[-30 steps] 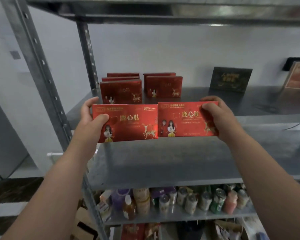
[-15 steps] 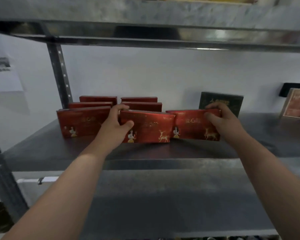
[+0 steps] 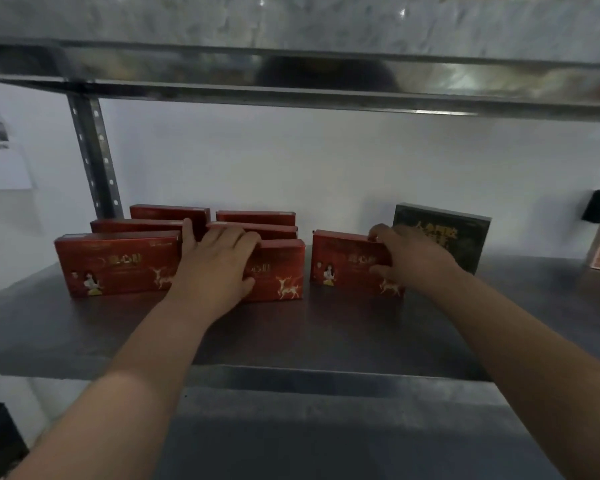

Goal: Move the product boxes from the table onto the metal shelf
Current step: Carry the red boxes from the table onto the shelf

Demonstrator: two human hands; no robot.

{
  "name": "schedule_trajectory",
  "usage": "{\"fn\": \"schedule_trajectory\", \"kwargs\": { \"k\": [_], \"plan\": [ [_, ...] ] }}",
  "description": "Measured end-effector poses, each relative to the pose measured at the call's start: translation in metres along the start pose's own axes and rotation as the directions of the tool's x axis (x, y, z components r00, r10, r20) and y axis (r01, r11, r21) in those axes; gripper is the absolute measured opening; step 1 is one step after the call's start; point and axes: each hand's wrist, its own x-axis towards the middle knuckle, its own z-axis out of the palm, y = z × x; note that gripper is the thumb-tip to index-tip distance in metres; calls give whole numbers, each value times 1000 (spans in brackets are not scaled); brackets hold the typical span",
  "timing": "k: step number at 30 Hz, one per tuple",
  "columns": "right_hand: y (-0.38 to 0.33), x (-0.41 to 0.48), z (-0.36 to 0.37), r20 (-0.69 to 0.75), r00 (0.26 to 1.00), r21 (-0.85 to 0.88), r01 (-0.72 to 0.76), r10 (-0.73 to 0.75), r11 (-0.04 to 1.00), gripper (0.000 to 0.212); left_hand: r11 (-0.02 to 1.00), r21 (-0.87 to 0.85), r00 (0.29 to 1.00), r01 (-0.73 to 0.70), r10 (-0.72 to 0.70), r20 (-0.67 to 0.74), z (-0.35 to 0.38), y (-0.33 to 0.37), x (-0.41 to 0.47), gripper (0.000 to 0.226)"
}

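My left hand (image 3: 215, 268) grips the middle red box (image 3: 284, 271) and my right hand (image 3: 411, 259) grips the right red box (image 3: 347, 265), both seemingly seated on the metal shelf (image 3: 326, 337), so I'd square them with the left red box (image 3: 118, 263) before letting go.

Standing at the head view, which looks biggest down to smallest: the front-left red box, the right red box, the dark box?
1. front-left red box
2 or 3, too close to rank: dark box and right red box. The right hand hides part of each. The dark box stands farther back, so it may truly be bigger.
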Motion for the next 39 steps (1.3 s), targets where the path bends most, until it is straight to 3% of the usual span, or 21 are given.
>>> {"fn": "schedule_trajectory", "kwargs": {
  "k": [12, 19, 22, 26, 28, 31, 34, 36, 39],
  "plan": [
    [-3, 76, 45, -1, 998, 2, -57, 57, 998, 47, 995, -58, 996, 82, -84, -34, 15, 3, -8, 70],
    [-4, 71, 58, 15, 996, -100, -91, 93, 991, 67, 993, -86, 996, 83, -86, -33, 16, 4, -11, 70],
    [-13, 58, 39, 0, 998, -84, -64, 64, 994, 68, 986, -148, 990, 75, -91, -104, 12, 6, -13, 66],
    [-42, 17, 7, 61, 996, 19, -68, 67, 998, 41, 960, -282, 945, 2, -94, -315, -4, 11, -25, 48],
    [-59, -16, 1, 251, 965, 43, -93, 79, 995, 44, 920, -392, 969, -13, -85, -232, -12, 17, -44, 42],
    [-80, -63, -3, 453, 889, 130, -142, 68, 981, 58, 869, -492, 985, 41, 47, 166, -18, 28, -68, 55],
    [-99, -98, -7, 402, 908, 153, -193, 117, 969, 62, 932, -361, 896, -30, 185, 404, -16, 33, -79, 80],
    [-114, -121, -6, 332, 924, 109, -236, 188, 966, 63, 945, -316, 881, -82, 217, 421, -17, 38, -84, 87],
    [-139, -162, 1, 217, 950, 79, -248, 226, 966, 91, 937, -291, 866, -195, 304, 397, -22, 45, -99, 86]
  ]
}}
